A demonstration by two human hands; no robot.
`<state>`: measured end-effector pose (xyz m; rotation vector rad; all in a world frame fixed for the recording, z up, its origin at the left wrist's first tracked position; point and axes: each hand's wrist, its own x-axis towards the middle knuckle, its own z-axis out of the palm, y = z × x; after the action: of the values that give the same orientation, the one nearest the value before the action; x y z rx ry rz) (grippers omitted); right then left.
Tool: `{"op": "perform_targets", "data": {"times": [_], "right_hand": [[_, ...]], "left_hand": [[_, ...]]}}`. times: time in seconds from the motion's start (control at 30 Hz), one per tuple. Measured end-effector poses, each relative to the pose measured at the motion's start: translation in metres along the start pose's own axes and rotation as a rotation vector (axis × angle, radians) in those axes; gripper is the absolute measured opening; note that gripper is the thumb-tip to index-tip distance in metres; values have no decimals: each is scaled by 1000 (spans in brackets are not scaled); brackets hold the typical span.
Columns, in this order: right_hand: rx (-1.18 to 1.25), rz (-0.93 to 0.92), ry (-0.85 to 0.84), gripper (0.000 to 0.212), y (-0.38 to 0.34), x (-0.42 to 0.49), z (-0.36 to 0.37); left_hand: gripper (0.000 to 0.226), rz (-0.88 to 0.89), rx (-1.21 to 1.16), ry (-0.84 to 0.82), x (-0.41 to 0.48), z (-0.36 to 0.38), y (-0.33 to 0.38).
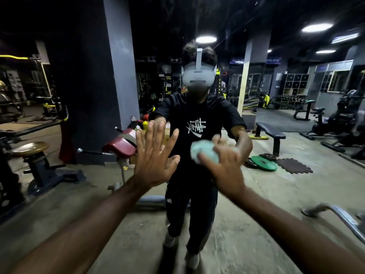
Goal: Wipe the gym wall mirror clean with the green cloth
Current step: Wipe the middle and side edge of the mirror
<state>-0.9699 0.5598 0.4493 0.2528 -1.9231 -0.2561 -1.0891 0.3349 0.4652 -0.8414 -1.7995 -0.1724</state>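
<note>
The wall mirror (227, 224) fills nearly the whole view and reflects me and the gym behind me. My left hand (156, 155) lies flat against the glass with fingers spread, left of centre, and holds nothing. My right hand (225, 165) presses the bunched pale green cloth (203, 152) onto the glass just right of centre; hand and cloth are blurred by motion. The reflections of both hands meet my real hands at the glass.
Reflected in the mirror: a grey pillar (120, 76), a red padded seat (122, 145), a black bench (270, 131), weight plates (262, 163) on the floor, and exercise bikes (339, 119) far right. A metal handle (339, 214) juts in at the lower right.
</note>
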Motion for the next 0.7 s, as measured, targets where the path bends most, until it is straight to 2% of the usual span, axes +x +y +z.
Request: {"op": "perform_targets", "data": {"times": [0.07, 0.13, 0.17, 0.27, 0.3, 0.37, 0.43, 0.5, 0.57, 0.67, 0.7], "right_hand": [[-46, -214, -135, 38, -10, -37, 5], [-94, -294, -124, 36, 3, -16, -7], [-103, -246, -85, 36, 8, 1, -14], [-19, 66, 76, 36, 15, 39, -22], [-4, 75, 99, 36, 10, 31, -16], [-5, -78, 12, 38, -8, -15, 9], [-7, -362, -163, 40, -18, -62, 25], [-12, -508, -226, 37, -14, -61, 23], [-30, -456, -121, 35, -10, -25, 12], [-10, -191, 85, 33, -13, 13, 5], [-15, -203, 93, 33, -19, 7, 11]], "left_hand": [[78, -4, -1, 1, -14, 6, 5], [81, -7, 29, 20, -19, 11, 6], [81, -16, 19, 25, -23, 12, 8], [76, -25, 32, 53, -30, 17, 10], [74, -29, 40, 65, -34, 18, 12], [73, -55, 47, 70, -50, 21, 20], [77, -95, 45, 32, -74, 23, 31], [79, -106, 78, -2, -94, 22, 35], [78, -93, 119, -5, -107, 21, 30], [83, -10, 142, -16, -109, 22, 11], [84, 5, 131, -15, -108, 23, 4]]}}
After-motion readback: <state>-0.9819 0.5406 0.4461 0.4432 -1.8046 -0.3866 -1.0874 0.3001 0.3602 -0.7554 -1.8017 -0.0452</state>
